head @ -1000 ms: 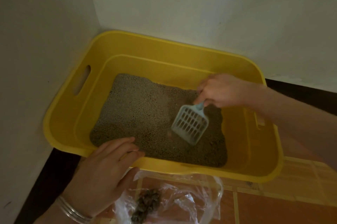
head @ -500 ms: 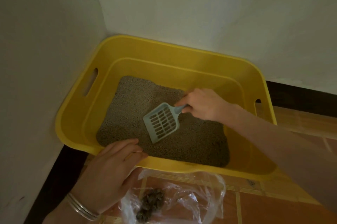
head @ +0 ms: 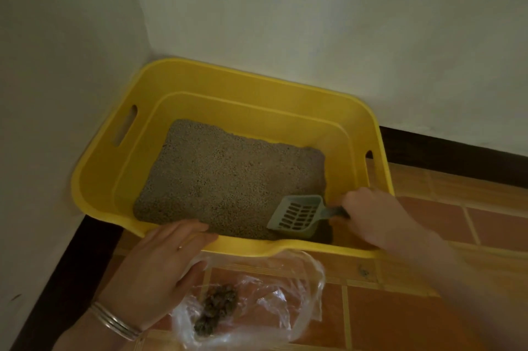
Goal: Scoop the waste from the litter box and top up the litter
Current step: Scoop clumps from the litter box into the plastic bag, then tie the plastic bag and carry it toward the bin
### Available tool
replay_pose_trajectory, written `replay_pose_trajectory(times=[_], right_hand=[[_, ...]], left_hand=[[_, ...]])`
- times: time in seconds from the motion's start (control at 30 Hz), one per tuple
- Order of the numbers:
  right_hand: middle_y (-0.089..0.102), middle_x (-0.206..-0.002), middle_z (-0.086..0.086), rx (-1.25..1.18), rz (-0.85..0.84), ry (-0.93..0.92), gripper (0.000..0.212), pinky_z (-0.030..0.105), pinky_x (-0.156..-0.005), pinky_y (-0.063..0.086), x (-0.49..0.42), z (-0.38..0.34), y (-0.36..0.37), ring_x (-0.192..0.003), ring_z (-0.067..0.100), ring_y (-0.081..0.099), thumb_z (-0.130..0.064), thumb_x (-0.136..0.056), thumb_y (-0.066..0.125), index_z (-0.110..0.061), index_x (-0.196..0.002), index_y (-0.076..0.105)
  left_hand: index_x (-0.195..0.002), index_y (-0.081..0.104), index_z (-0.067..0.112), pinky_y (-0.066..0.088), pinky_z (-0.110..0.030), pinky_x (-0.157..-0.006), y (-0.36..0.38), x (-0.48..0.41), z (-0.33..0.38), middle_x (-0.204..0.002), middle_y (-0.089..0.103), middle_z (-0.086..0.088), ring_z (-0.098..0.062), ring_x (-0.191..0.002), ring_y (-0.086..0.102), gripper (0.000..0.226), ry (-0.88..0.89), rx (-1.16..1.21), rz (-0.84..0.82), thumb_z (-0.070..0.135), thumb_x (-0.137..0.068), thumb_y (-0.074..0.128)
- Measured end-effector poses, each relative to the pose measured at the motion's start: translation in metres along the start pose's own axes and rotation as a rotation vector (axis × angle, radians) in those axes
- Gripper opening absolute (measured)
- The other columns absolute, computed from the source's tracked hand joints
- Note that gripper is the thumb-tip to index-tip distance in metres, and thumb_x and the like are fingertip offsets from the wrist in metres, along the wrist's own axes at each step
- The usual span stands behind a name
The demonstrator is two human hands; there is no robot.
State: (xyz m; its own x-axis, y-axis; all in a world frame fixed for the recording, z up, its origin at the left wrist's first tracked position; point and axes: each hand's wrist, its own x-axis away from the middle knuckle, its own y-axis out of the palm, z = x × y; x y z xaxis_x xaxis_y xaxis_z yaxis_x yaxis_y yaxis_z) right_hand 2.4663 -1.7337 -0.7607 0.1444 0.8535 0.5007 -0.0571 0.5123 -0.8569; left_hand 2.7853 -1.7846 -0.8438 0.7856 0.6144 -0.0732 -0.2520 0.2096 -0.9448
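Note:
A yellow litter box (head: 257, 88) stands in the room's corner, with grey litter (head: 225, 176) spread over its floor. My right hand (head: 374, 216) grips the handle of a pale blue slotted scoop (head: 297, 216), whose blade lies on the litter at the box's near right corner. My left hand (head: 160, 268) grips the near rim of the box, fingers over the edge and thumb below; silver bangles circle the wrist. A clear plastic bag (head: 257, 299) lies open on the floor in front of the box, holding a dark clump of waste (head: 217, 308).
White walls (head: 314, 22) close in behind and to the left of the box. A dark skirting (head: 457, 156) runs along their base. Orange floor tiles (head: 428, 293) stretch to the right and towards me.
My right hand has drawn the scoop from the middle of the litter to the near right corner of the box. My left hand stays on the rim. The view shifted a little.

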Motion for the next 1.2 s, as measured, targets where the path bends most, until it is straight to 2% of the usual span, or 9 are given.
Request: replay_pose_trajectory(times=[0.27, 0.47, 0.57, 0.7, 0.77, 0.87, 0.93, 1.03, 1.2], right_hand=[[0.063, -0.116, -0.004, -0.233, -0.004, 0.005, 0.034, 0.030, -0.086, 0.050, 0.011, 0.000, 0.004, -0.100, 0.014, 0.061, -0.035, -0.088, 0.058, -0.026, -0.122, 0.059], [0.067, -0.102, -0.015, -0.923, 0.619, -0.130, 0.026, 0.003, -0.075, 0.043, 0.089, -0.028, 0.012, -0.091, -0.004, 0.061, -0.021, -0.079, 0.064, -0.024, -0.105, 0.068], [0.067, -0.094, -0.015, -1.123, 0.643, -0.109, 0.018, 0.007, -0.075, 0.045, 0.107, -0.051, 0.040, -0.089, 0.000, 0.062, -0.020, -0.078, 0.064, -0.024, -0.094, 0.071], [0.066, -0.092, -0.009, -0.907, 0.610, -0.017, 0.015, 0.007, -0.075, 0.044, 0.085, -0.062, 0.095, -0.086, 0.004, 0.063, -0.017, -0.079, 0.069, -0.023, -0.093, 0.069], [0.064, -0.096, -0.005, -0.790, 0.590, 0.047, 0.020, 0.014, -0.074, 0.046, 0.069, -0.061, 0.117, -0.083, 0.011, 0.063, -0.019, -0.078, 0.071, -0.019, -0.097, 0.069], [0.061, -0.110, 0.001, -0.689, 0.500, 0.128, 0.037, 0.029, -0.079, 0.052, 0.051, -0.064, 0.133, -0.093, 0.018, 0.062, -0.026, -0.078, 0.071, -0.018, -0.113, 0.061], [0.061, -0.111, 0.000, -0.707, 0.421, 0.138, 0.042, 0.022, -0.076, 0.050, 0.048, -0.068, 0.134, -0.090, 0.013, 0.062, -0.027, -0.082, 0.067, -0.020, -0.121, 0.054], [0.060, -0.081, -0.009, -0.731, 0.382, 0.084, 0.036, 0.009, -0.051, 0.043, 0.052, -0.079, 0.129, -0.056, -0.005, 0.052, -0.020, -0.087, 0.062, -0.019, -0.122, 0.053], [0.061, -0.081, -0.012, -0.776, 0.421, 0.008, 0.035, 0.006, -0.056, 0.044, 0.061, -0.087, 0.121, -0.057, -0.008, 0.050, -0.017, -0.085, 0.064, -0.022, -0.119, 0.055]], left_hand=[[-0.115, 0.056, 0.030, 0.035, -0.019, -0.084, -0.003, 0.019, 0.011, -0.118, 0.055, 0.009, -0.008, -0.104, 0.051, 0.037, -0.028, 0.112, 0.052, 0.043, -0.096, 0.027], [-0.117, 0.057, 0.028, 0.047, -0.031, -0.077, 0.013, 0.054, 0.013, -0.115, 0.059, 0.005, -0.017, -0.097, 0.060, 0.036, -0.124, 0.110, 0.054, 0.033, -0.084, 0.044], [-0.113, 0.052, 0.028, 0.053, -0.033, -0.069, 0.017, 0.058, 0.019, -0.110, 0.059, -0.001, -0.022, -0.091, 0.059, 0.037, -0.184, 0.047, 0.076, 0.034, -0.077, 0.044], [-0.108, 0.048, 0.023, 0.054, -0.036, -0.057, 0.022, 0.055, 0.027, -0.105, 0.063, -0.012, -0.033, -0.078, 0.064, 0.040, -0.294, -0.005, 0.086, 0.029, -0.072, 0.063], [-0.111, 0.049, 0.023, 0.054, -0.036, -0.051, 0.027, 0.054, 0.029, -0.108, 0.063, -0.013, -0.033, -0.074, 0.066, 0.060, -0.362, 0.023, -0.001, 0.018, -0.061, 0.083], [-0.127, 0.048, 0.025, 0.055, -0.040, -0.059, 0.031, 0.052, 0.028, -0.123, 0.057, -0.006, -0.032, -0.086, 0.066, 0.064, -0.470, 0.088, -0.075, 0.021, -0.070, 0.078], [-0.135, 0.044, 0.025, 0.054, -0.042, -0.066, 0.032, 0.053, 0.029, -0.126, 0.054, -0.004, -0.030, -0.093, 0.064, 0.063, -0.528, 0.123, -0.086, 0.026, -0.078, 0.071], [-0.140, 0.036, 0.028, 0.052, -0.041, -0.074, 0.034, 0.051, 0.034, -0.127, 0.053, 0.000, -0.026, -0.100, 0.062, 0.064, -0.583, 0.155, -0.102, 0.030, -0.083, 0.066], [-0.131, 0.047, 0.021, 0.051, -0.040, -0.072, 0.032, 0.042, 0.036, -0.116, 0.060, -0.004, -0.027, -0.095, 0.063, 0.053, -0.642, 0.188, -0.050, 0.026, -0.082, 0.067]])
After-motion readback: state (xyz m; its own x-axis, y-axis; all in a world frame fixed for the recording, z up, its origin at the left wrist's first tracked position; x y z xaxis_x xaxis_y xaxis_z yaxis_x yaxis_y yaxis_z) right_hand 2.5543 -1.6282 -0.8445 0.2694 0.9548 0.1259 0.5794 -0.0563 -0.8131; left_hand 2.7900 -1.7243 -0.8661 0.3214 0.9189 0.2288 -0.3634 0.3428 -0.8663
